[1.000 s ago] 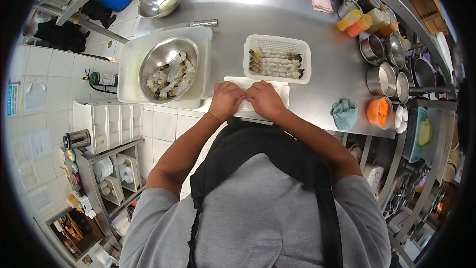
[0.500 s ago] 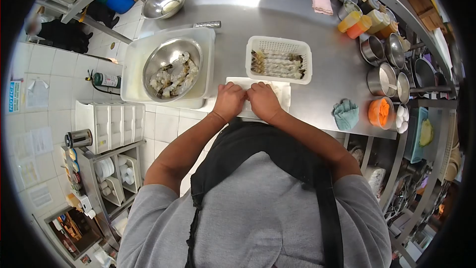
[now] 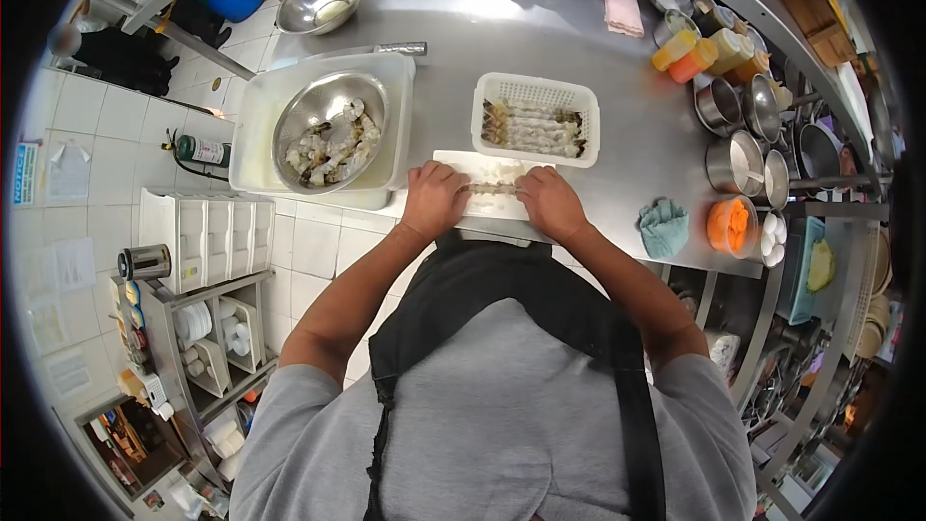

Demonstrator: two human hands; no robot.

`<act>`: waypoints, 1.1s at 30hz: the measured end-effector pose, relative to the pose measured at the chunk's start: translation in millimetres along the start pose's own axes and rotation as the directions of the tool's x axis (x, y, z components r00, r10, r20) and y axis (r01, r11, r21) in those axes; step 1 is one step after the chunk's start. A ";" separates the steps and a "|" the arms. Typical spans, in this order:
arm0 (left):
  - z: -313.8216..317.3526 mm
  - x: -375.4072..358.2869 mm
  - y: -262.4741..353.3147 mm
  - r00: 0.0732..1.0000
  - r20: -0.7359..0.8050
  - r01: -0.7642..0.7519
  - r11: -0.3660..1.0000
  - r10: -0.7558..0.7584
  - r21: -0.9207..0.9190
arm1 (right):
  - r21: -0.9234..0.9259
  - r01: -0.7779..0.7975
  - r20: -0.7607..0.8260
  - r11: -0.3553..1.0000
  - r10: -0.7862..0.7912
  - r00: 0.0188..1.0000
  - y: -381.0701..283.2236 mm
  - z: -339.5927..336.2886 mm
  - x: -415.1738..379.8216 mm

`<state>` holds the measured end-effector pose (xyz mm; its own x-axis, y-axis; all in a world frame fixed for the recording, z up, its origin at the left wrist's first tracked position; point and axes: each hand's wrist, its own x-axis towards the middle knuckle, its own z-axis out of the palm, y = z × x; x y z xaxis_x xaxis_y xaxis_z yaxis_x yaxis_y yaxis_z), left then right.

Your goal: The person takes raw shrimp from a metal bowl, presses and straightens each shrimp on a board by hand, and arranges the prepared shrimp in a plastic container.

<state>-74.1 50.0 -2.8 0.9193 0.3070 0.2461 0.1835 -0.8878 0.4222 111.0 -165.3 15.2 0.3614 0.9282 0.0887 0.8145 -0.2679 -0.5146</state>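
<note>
A peeled shrimp lies stretched out sideways over a white cutting board at the counter's front edge. My left hand is closed on its left end, and my right hand pinches the right end. Just beyond the board stands a white perforated basket, where several straightened shrimp lie side by side. To the left, a steel bowl with loose peeled shrimp rests tilted in a large translucent tub.
A green cloth, a tub of orange pieces and several pots line the right side. Sauce bottles and a pink cloth sit farther back. An empty steel bowl and a handled tool are at back left.
My hands have moved apart from nearly touching, and the shrimp now shows stretched between them. The whole view has shifted slightly.
</note>
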 end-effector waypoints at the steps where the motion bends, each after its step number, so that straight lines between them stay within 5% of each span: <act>1: 2.3 0.3 -2.0 1.000 0.001 -0.009 1.000 0.009 0.007 | 0.009 0.005 0.009 1.000 -0.005 1.000 1.7 0.8 -0.1; 15: -25.4 12.5 21.5 1.000 0.030 0.006 0.999 -0.005 -0.034 | 0.038 0.035 0.028 0.999 -0.036 0.999 -2.8 -36.0 -0.1; 21: -34.9 105.6 32.2 0.994 -0.101 -0.040 0.999 0.043 0.031 | -0.117 0.005 -0.121 0.993 -0.019 0.992 31.8 -88.2 54.1; 27: 15.0 187.1 22.5 0.994 0.093 -0.091 0.940 0.063 0.330 | -0.387 -0.066 0.019 0.920 0.080 0.997 76.8 -88.5 106.7; 33: 29.9 194.9 15.7 0.944 0.330 -0.157 0.905 0.019 0.395 | -0.465 -0.045 0.198 0.884 0.153 0.968 88.5 -77.8 110.3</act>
<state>118.4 85.7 25.7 0.9861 0.1595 -0.0469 0.1597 -0.9872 -0.0009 258.2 -106.7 45.8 0.3849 0.9087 -0.1615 0.9150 -0.3986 -0.0620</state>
